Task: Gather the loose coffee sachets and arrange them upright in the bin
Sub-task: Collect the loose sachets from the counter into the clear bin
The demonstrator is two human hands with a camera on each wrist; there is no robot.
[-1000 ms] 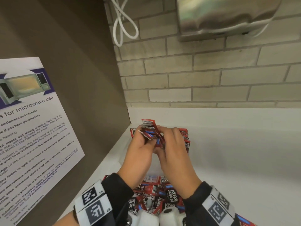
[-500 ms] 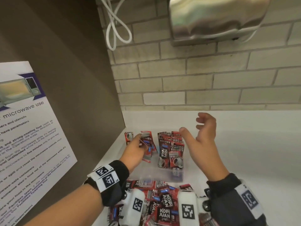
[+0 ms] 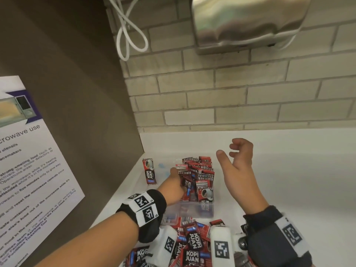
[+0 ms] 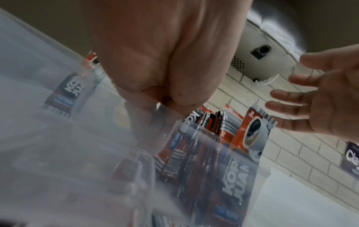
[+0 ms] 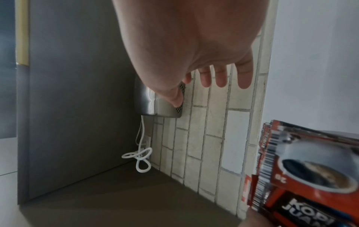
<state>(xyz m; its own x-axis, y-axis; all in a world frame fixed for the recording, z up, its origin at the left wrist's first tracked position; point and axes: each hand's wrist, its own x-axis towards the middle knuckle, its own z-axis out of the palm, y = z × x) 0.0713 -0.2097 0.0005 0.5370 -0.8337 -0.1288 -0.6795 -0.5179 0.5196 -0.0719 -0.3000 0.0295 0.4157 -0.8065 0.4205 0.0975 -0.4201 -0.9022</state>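
A clear plastic bin (image 3: 192, 209) stands on the white counter with a row of red Kopi Juan sachets (image 3: 202, 170) upright in its right half. My left hand (image 3: 178, 180) reaches down into the bin and grips a few sachets against that row. Through the bin wall (image 4: 77, 153), the left wrist view blurs its fingers (image 4: 136, 119). My right hand (image 3: 229, 153) hovers just right of the bin, holding nothing, fingers loosely curled. One sachet (image 3: 149, 171) stands alone at the left. A loose sachet pile (image 3: 192, 245) lies in front of the bin.
A steel hand dryer (image 3: 246, 22) and a looped white cable (image 3: 131, 35) hang on the brick wall behind. A brown side panel with a microwave notice (image 3: 28, 170) closes off the left. White counter (image 3: 289, 180) stretches to the right.
Both hands held a bundle of sachets above the bin a second ago. The right hand let go and drew off to the right; the left hand lowered its sachets into the bin.
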